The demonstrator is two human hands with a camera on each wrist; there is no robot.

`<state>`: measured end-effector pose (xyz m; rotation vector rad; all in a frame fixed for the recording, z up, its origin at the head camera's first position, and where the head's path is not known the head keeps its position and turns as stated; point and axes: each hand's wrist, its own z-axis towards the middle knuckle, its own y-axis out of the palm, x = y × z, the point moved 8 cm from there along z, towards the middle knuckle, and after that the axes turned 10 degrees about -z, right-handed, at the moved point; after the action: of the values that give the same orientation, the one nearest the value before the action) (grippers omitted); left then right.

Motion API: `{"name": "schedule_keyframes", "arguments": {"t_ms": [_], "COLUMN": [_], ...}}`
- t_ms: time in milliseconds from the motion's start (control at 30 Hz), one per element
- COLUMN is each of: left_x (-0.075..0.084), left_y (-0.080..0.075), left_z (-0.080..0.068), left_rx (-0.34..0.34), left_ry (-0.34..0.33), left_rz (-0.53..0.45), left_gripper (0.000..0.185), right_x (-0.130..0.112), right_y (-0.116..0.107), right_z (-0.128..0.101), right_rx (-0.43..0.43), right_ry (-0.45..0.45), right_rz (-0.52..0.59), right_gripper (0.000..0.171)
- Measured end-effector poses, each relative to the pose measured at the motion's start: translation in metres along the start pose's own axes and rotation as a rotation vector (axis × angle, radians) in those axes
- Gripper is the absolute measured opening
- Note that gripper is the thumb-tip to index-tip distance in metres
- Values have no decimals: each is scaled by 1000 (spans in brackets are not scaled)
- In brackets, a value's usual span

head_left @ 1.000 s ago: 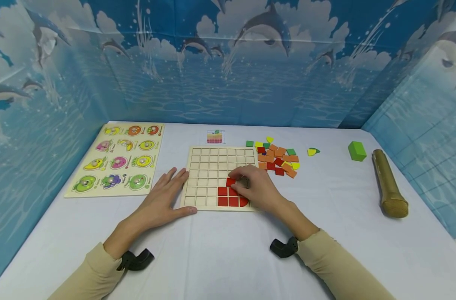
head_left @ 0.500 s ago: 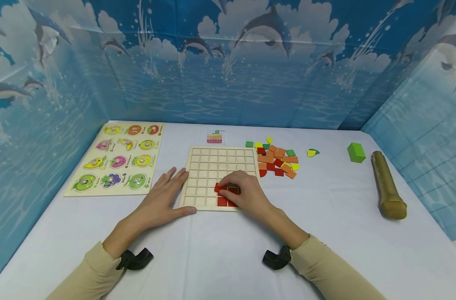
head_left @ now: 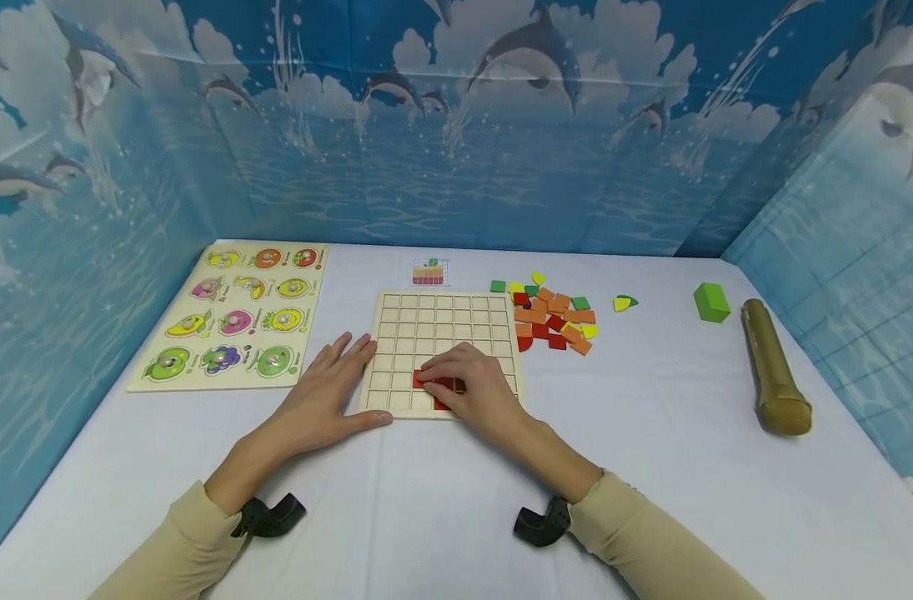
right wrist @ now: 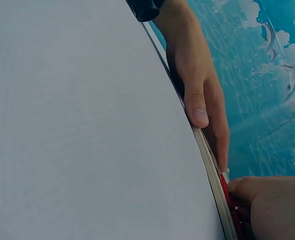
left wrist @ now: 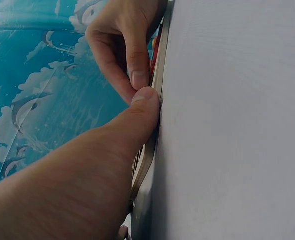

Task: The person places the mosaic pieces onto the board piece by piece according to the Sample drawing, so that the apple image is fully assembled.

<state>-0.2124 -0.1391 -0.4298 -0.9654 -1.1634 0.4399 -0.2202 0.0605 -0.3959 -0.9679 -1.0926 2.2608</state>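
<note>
A pale wooden grid board point(head_left: 418, 321) lies flat on the white table. My left hand point(head_left: 324, 387), fingers straight, rests against its left edge, with the thumb at the near left corner. My right hand point(head_left: 474, 387) is over the lower part of the board and pinches a red square tile point(head_left: 417, 379) between thumb and fingers, down at the grid. More red tiles point(head_left: 442, 403) sit in squares beneath that hand, mostly hidden by it. In the right wrist view, the right hand point(right wrist: 275, 207) is beside the board's edge, where red tile shows.
Loose orange, red, yellow and green tiles point(head_left: 554, 317) lie right of the board. A small picture card point(head_left: 429, 272) is behind it. A fruit puzzle board point(head_left: 234, 312) lies to the left. A green block point(head_left: 711, 302) and a gold microphone point(head_left: 775, 367) stand far right.
My right hand has moved left across the board with a red square tile, from above the red group to its left side. The left hand has stayed in place.
</note>
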Motion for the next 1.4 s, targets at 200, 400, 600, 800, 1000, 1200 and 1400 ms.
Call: {"name": "schedule_keyframes", "arguments": {"t_ms": [200, 400, 600, 800, 1000, 1200, 1400], "left_x": [1, 1, 2, 2, 3, 4, 5], "left_y": [0, 0, 1, 1, -2, -2, -2], "left_z": [1, -1, -1, -2, -1, -3, -3], "left_rx": [-3, -1, 5, 3, 2, 19, 28], "left_ry": [0, -3, 7, 8, -2, 15, 24], "left_rz": [-4, -3, -6, 0, -6, -14, -12], "left_gripper": [112, 112, 111, 112, 111, 110, 109], "right_x": [-1, 2, 24, 64, 107, 130, 131], "right_y": [-1, -5, -27, -58, -90, -98, -99], "right_z": [-2, -5, -10, -20, -30, -40, -41], "right_rx": [1, 3, 56, 95, 89, -18, -60], "right_ry": [-5, 13, 88, 180, 323, 424, 398], "right_rz": [-21, -22, -51, -136, -234, -297, -299], "right_gripper": [13, 16, 19, 23, 27, 30, 28]}}
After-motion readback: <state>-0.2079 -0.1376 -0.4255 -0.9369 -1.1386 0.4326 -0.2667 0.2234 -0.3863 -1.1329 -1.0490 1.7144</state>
